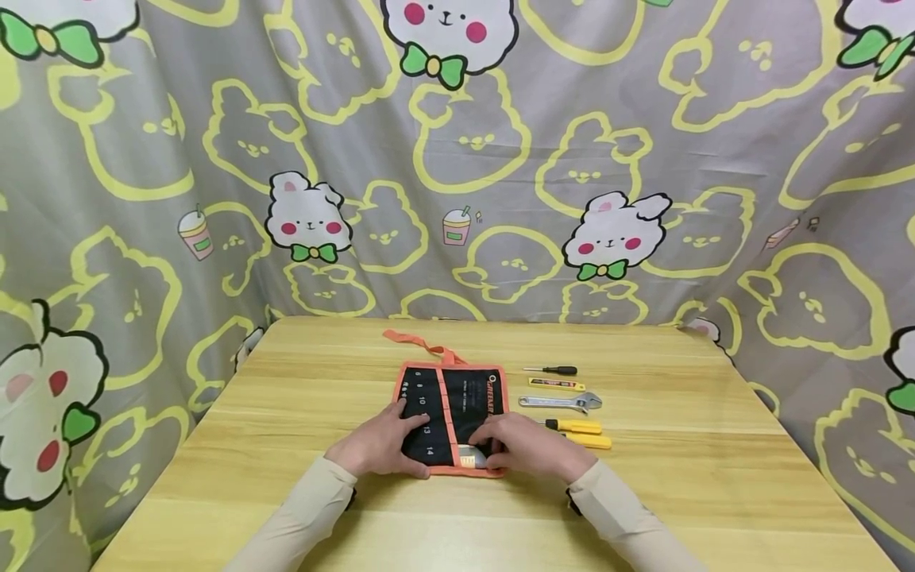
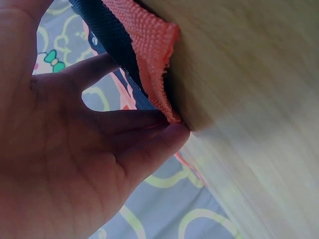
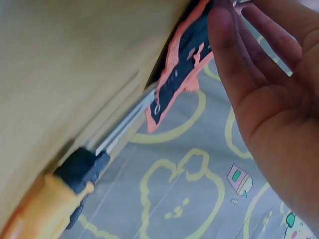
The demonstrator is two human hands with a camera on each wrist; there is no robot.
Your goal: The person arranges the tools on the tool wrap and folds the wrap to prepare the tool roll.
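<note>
A black tool pouch [image 1: 429, 413] with orange trim and printed numbers lies spread on the table, its orange strap [image 1: 415, 342] trailing off the far side. My left hand [image 1: 379, 441] is at the pouch's left side. In the left wrist view, thumb and fingers pinch its orange edge [image 2: 154, 74]. At the near right part of the pouch, my right hand [image 1: 532, 445] has bent fingers around a flat silver piece with yellow markings [image 1: 468, 457]. That piece lies against the orange divider; its right end is hidden by the fingers, and its kind is unclear.
Right of the pouch lie a small black-handled screwdriver [image 1: 561, 370], a yellow flat pack [image 1: 556, 384], an adjustable wrench [image 1: 561, 402] and two yellow-handled screwdrivers [image 1: 577, 427]. A patterned curtain [image 1: 457, 159] surrounds the wooden table [image 1: 286, 397] at the back and sides.
</note>
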